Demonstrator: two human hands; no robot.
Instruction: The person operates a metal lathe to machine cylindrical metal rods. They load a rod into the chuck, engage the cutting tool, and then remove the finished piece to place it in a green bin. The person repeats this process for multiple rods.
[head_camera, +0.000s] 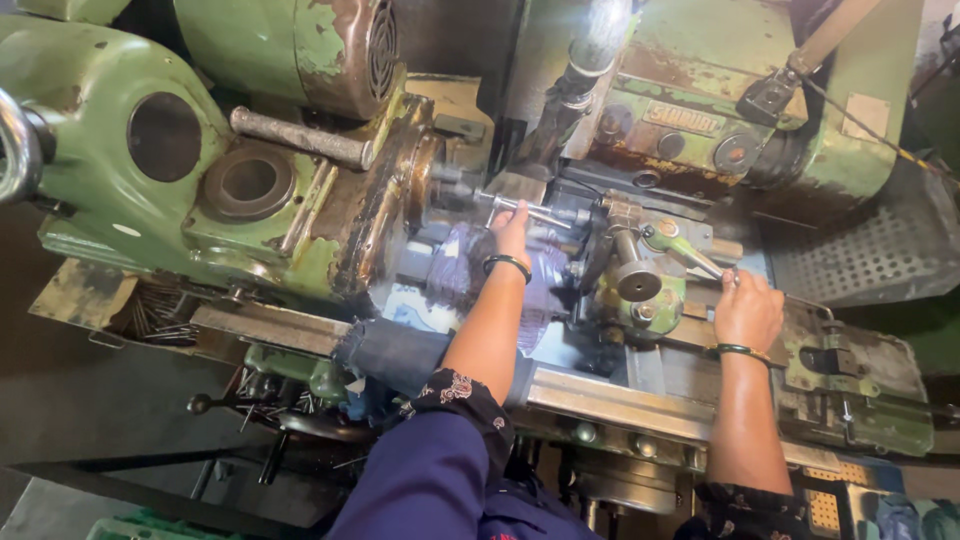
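Here, at the far left, the worn green lathe body (110, 190) fills your view, with a round dark opening in its casing and a grey steel bar (300, 137) lying across the top beside the motor housing (335, 50); below it, thin metal shavings (160, 315) sit in the tray under the machine; moving right, your left hand (512, 232) reaches in at the spindle, its fingers pinched narrowly around a slim bright metal rod (522, 207) that pokes out sideways from the chuck area; a dark bangle (507, 263) rings that wrist, and the blue sleeve (430, 470) covers your upper arm; further right stands the tool post with a round grey knob (637, 280); your right hand (748, 310) rests closed over the thin silver lever (700, 260) that slants out from that post, another bangle on its wrist; at the far right a perforated metal guard (880, 250) hangs.
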